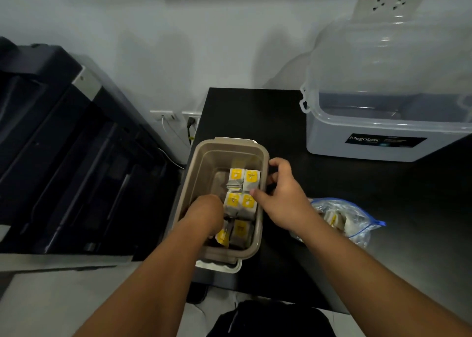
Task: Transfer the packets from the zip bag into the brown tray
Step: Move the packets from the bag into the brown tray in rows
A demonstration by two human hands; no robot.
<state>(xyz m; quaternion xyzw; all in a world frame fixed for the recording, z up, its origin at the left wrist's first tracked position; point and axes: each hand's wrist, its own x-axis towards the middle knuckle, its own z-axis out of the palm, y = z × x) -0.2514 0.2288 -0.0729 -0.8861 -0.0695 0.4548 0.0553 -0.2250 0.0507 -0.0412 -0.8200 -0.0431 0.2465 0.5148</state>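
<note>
Black tabletop [255, 117]: right grip [283, 196] clamped on tray [217, 158] rim, left grip [204, 211] sunk inside, fingers hidden, cannot tell; packets [240, 183] seem light, flimsy, slick, so pinch by an edge.

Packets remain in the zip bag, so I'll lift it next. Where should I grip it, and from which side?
Probably pinch the zip bag at its blue zip edge, coming from the right: it lies on the table, that edge points right, and the packets bunch toward its left.

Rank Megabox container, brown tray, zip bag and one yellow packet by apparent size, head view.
1. Megabox container
2. brown tray
3. zip bag, partly hidden
4. yellow packet
</note>
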